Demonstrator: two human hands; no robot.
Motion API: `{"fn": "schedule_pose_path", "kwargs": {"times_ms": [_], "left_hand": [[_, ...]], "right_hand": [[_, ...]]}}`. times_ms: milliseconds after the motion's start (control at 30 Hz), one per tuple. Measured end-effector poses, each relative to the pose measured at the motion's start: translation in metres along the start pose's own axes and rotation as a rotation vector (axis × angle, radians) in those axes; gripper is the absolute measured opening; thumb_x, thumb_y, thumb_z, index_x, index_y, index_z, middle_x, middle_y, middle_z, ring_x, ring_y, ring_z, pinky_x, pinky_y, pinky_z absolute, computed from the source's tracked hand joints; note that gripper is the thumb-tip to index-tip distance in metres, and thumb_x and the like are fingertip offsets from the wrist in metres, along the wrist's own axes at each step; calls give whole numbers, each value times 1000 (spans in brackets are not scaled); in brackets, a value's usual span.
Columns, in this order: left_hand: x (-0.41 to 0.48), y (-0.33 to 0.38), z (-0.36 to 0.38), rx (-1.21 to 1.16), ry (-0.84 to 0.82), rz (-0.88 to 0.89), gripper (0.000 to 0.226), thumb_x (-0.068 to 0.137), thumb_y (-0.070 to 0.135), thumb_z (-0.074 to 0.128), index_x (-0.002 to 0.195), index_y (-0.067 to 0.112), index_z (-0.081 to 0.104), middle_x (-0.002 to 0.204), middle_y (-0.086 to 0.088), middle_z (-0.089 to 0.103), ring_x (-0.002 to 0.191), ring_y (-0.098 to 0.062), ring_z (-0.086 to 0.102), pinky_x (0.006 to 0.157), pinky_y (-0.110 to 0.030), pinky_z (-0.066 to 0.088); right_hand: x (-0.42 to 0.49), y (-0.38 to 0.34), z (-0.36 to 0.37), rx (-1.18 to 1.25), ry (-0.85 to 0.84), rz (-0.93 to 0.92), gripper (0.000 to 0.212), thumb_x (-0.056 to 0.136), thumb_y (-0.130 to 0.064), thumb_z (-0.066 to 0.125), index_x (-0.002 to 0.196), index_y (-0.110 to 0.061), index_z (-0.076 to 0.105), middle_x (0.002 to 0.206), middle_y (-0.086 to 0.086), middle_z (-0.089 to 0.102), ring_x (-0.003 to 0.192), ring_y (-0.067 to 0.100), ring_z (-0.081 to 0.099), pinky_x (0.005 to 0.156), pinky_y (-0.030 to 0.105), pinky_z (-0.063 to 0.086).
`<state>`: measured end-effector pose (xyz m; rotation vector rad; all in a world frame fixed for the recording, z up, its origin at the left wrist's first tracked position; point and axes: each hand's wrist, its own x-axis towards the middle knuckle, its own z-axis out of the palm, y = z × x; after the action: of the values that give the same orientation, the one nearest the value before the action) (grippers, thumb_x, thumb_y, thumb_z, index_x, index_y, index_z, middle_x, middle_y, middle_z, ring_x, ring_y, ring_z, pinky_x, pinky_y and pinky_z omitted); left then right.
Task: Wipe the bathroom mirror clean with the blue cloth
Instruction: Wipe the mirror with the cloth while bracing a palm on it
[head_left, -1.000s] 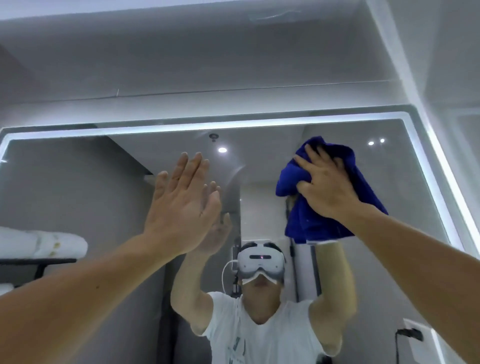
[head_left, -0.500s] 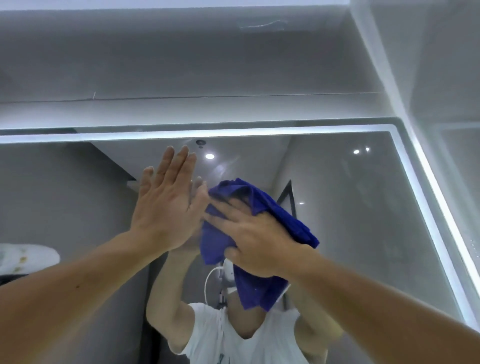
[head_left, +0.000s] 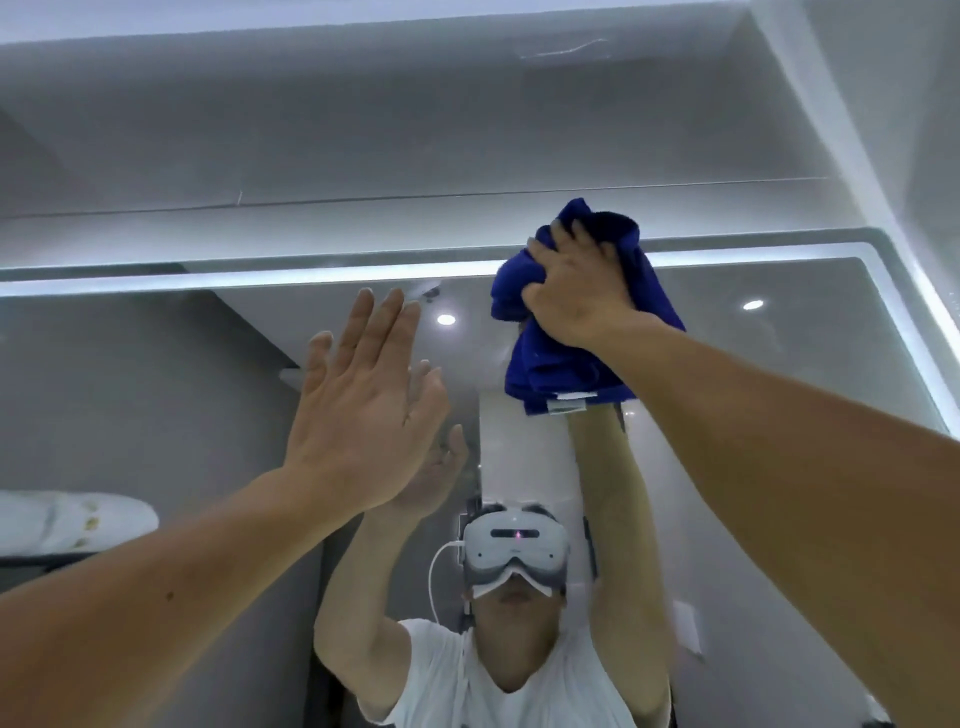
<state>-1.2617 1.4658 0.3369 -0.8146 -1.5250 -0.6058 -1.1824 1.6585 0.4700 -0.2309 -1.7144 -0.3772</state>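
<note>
Right hand (head_left: 574, 293) up high, fingers bunched into blue cloth (head_left: 561, 364), clutching it and pushing it flat against mirror (head_left: 779, 395) at lit top edge, right of centre; cloth's upper fold pokes above light strip (head_left: 208, 278), loose end with white tag hangs below wrist. Left hand (head_left: 363, 410) raised, palm flat on glass left of cloth, fingers spread straight, holding nothing. Reflection shows person in white shirt, headset (head_left: 514, 553) on, both arms up. White rolled towel (head_left: 67, 522) reflected far left
</note>
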Motion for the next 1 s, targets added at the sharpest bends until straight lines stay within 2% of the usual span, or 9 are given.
{"fn": "schedule_pose_path", "kwargs": {"times_ms": [100,233,333,467,567,667,767,900,1000], "left_hand": [[6,3,1,-1,16,9,77,86,59,2,157,29,-1,164,15,-12,144,3,-24,119,-32,-15],[13,9,3,-12,30,7,76,87,56,6,157,26,4,165,12,-7,147,0,-19,122,-36,-9],[10,9,2,-2,22,-6,72,91,52,13,157,26,3,164,13,-8,147,0,-18,121,-35,-10],[2,2,-8,-13,-10,-16,77,86,56,7,157,27,2,164,14,-9,146,1,-21,120,-33,-14],[-3,-11,-19,16,-29,-19,79,84,58,3,157,27,-1,163,15,-12,144,3,-25,120,-33,-15],[-3,-26,-33,48,-27,-41,75,89,54,10,157,27,-2,163,15,-15,144,2,-27,120,-33,-16],[1,-34,-41,71,-9,-51,75,88,54,10,158,27,0,164,14,-12,145,0,-24,121,-36,-13],[3,-32,-40,101,0,-38,76,88,54,9,158,26,1,164,13,-11,146,-2,-22,121,-36,-11],[3,-27,-38,88,9,-49,76,87,53,9,157,26,2,164,13,-9,147,-2,-20,121,-37,-10]], "right_hand": [[-17,-33,9,89,-75,-265,62,90,-26,47,151,-21,32,162,1,16,149,20,7,117,35,2],[-95,-24,13,125,-156,-531,64,88,-32,45,150,-30,31,162,-8,14,149,13,4,120,33,-2],[-136,11,6,61,-236,-605,65,87,-36,46,150,-39,29,162,-13,11,149,9,1,117,26,-8],[-108,54,-9,86,-140,-333,65,89,-24,58,148,-36,34,161,-11,13,148,9,3,115,19,-9],[-55,56,-14,79,-50,27,60,91,-26,52,148,-29,35,162,-1,14,149,18,6,117,37,5],[-9,20,-5,23,-61,139,61,92,-35,41,151,-31,26,163,0,11,149,25,4,116,49,7],[10,-23,5,35,-76,-22,64,90,-33,39,152,-30,25,163,-2,12,149,24,4,116,48,4],[0,-79,16,51,-143,-365,60,91,-30,42,150,-26,32,161,-4,18,148,21,7,115,41,3],[-33,-106,26,170,-222,-553,54,95,-29,46,148,-31,36,158,-9,27,146,17,17,118,35,14]]}}
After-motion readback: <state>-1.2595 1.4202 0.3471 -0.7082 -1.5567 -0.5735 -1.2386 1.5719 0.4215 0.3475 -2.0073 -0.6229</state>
